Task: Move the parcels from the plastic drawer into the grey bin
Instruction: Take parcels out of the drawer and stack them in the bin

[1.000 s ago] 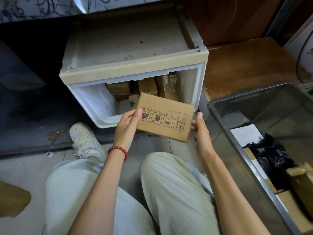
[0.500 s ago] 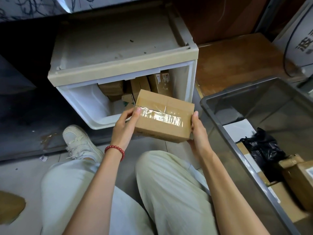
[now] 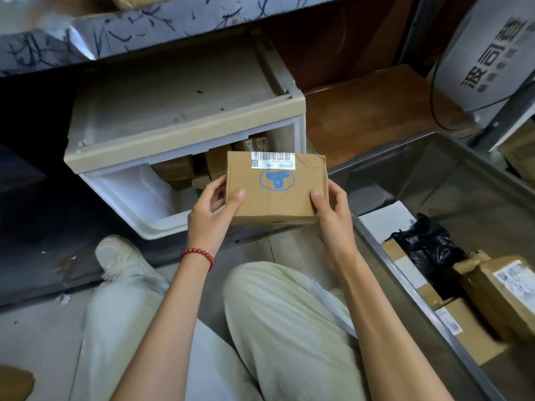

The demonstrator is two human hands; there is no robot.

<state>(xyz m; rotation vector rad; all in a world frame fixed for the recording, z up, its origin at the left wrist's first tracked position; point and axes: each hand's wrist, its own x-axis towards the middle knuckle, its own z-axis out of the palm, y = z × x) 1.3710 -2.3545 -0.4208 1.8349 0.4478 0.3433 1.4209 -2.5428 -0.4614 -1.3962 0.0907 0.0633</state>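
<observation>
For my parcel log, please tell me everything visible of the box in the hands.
The box is closed brown cardboard with a white barcode label at its top edge, a round blue logo below and creases near the upper right corner. It is held in the air before the open drawer, face toward the camera. The left hand grips its left side, the right hand its right, thumbs on the face.

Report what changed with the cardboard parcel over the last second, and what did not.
The brown cardboard parcel was rotated in the hands: handling symbols faced up, then a taped seam, now a barcode label and blue round logo. The left hand and right hand keep gripping its sides. The white plastic drawer stays open with parcels inside; the grey bin looks unchanged.
</observation>
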